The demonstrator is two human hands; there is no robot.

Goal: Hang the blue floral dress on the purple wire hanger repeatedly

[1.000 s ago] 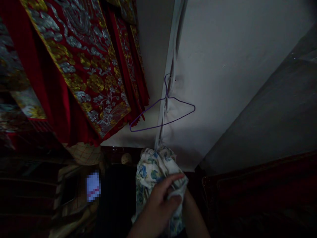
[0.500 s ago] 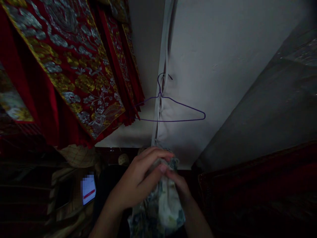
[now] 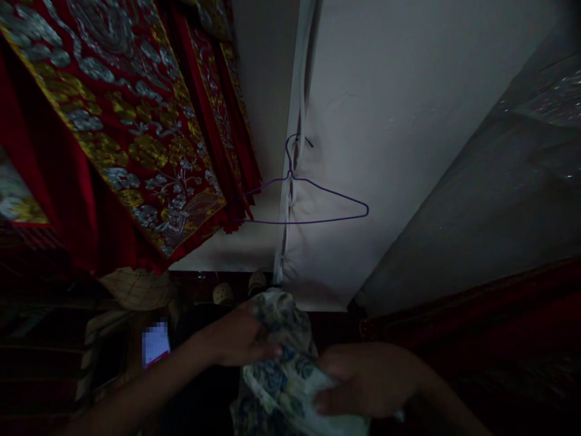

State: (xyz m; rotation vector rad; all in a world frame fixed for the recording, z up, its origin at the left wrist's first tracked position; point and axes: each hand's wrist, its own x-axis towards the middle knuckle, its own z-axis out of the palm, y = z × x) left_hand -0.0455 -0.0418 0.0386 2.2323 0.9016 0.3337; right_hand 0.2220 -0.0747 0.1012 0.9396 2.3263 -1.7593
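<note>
A piece of patterned cloth (image 3: 290, 375), white with blue-green flowers, is bunched between my two hands low in the middle of the head view. My left hand (image 3: 242, 336) grips its left side, with the thumb lying over the fabric. On the right, my right hand (image 3: 351, 378) has its fingers and thumb closed on a fold of the same cloth. Dim light and slight blur hide what kind of garment or cloth it is. Above both hands a thin purple wire hanger (image 3: 327, 221) hangs bare against the wall.
Red cloth embroidered in gold and silver (image 3: 149, 151) hangs at upper left, overlapping the hanger's left end. A lit phone (image 3: 155, 345) lies at lower left near a checked item (image 3: 138, 289). Clog shoes (image 3: 222, 293) stand by the wall. Plastic sheeting (image 3: 499, 169) covers the right side.
My hands were close together over the cloth's top; now they are apart and lower, with the cloth spread between them. The view has shifted slightly.
</note>
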